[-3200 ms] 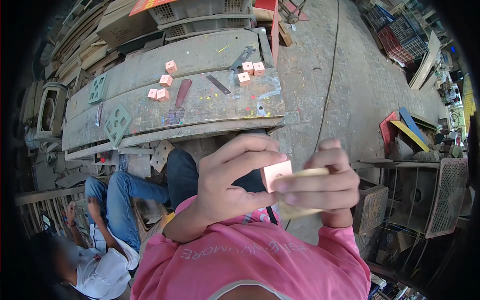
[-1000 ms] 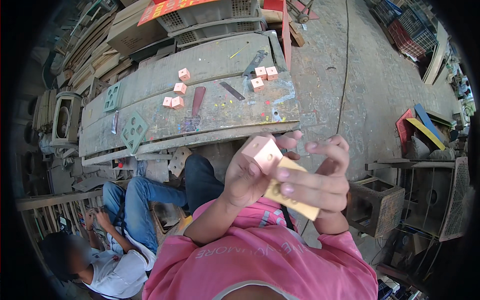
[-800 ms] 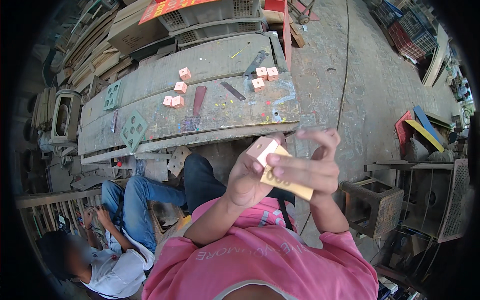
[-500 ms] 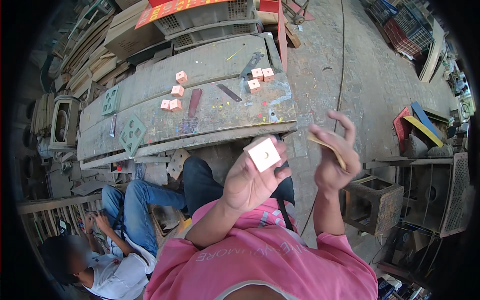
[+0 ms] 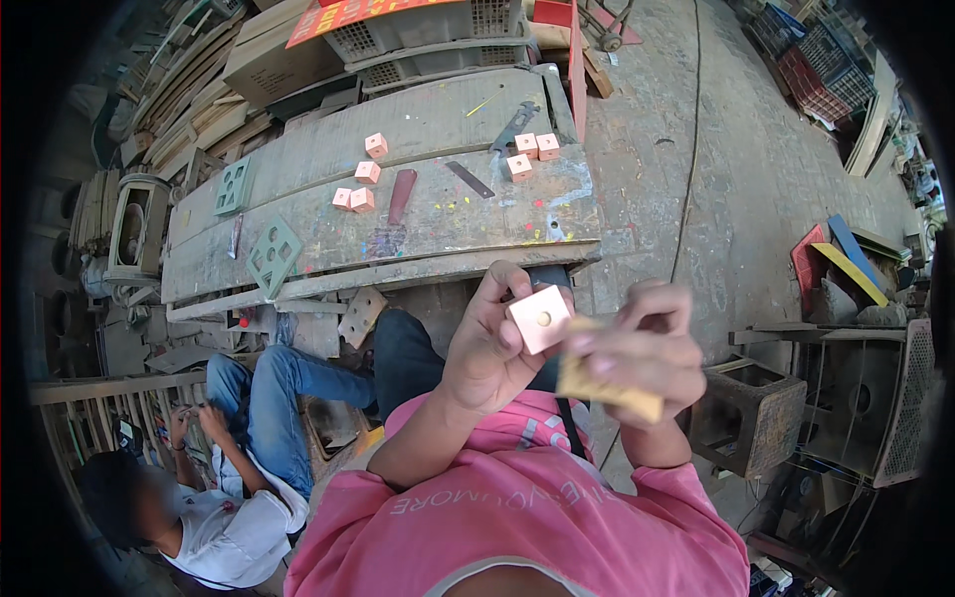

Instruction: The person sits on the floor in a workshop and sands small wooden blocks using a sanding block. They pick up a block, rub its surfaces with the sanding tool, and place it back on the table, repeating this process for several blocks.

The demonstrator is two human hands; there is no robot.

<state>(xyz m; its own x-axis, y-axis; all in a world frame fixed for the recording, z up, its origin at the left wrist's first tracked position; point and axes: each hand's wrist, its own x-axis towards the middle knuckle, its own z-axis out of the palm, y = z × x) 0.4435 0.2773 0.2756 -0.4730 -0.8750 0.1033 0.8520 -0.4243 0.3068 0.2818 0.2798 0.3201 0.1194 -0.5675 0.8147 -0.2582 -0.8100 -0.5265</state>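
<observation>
My left hand [image 5: 484,360] grips a pale pink wooden cube [image 5: 532,328] with a round hole in the face turned up. Close by on the right, my right hand [image 5: 652,358] is closed on a folded yellowish piece of sandpaper [image 5: 612,396], which reaches the cube's right side; motion blurs the fingers, and whether paper and cube touch is hard to see. Ahead on the worn wooden bench [image 5: 328,239] lie several similar cubes, one group near the middle [image 5: 367,171] and another at the right [image 5: 520,167].
Green templates with cut-outs [image 5: 275,256], a dark red strip [image 5: 402,196] and a flat metal strip [image 5: 470,180] lie on the bench. Grey crates [image 5: 428,40] stand behind it. A seated co-worker [image 5: 224,527] is at the left. A wooden stool frame [image 5: 748,418] stands at my right.
My right hand has swung down and left with the sandpaper, up to the cube. The left hand has turned the cube a little, its fingers now around its edges.
</observation>
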